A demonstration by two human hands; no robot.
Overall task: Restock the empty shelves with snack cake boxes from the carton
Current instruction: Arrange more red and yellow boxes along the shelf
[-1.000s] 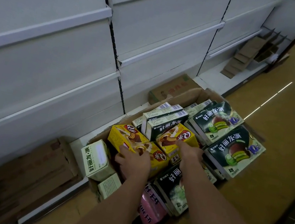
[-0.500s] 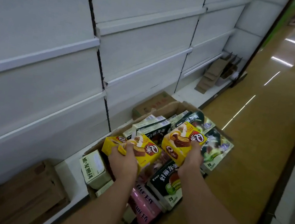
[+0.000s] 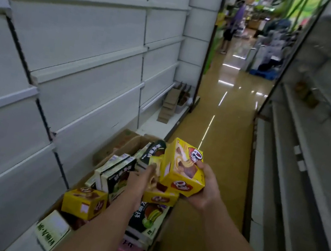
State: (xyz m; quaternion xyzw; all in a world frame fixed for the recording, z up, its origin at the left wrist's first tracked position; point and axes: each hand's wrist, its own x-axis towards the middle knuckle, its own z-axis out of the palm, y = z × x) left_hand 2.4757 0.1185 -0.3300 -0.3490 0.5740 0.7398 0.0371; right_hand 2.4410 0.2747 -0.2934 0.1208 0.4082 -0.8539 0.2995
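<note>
We find the shelves [image 3: 87, 63] bare and the carton [image 3: 125, 147] full; the right hand [image 3: 204, 189] grips one yellow snack cake box [image 3: 183, 168], the left hand [image 3: 139, 182] another [image 3: 160, 197].

Showing dim, flat aisle light; catching bright streaks of glare along the glossy floor [image 3: 216, 121]. Smearing with motion blur on the right-hand shelving [image 3: 325, 131] and far background. Bending straight lines at wide-angle edges.
</note>
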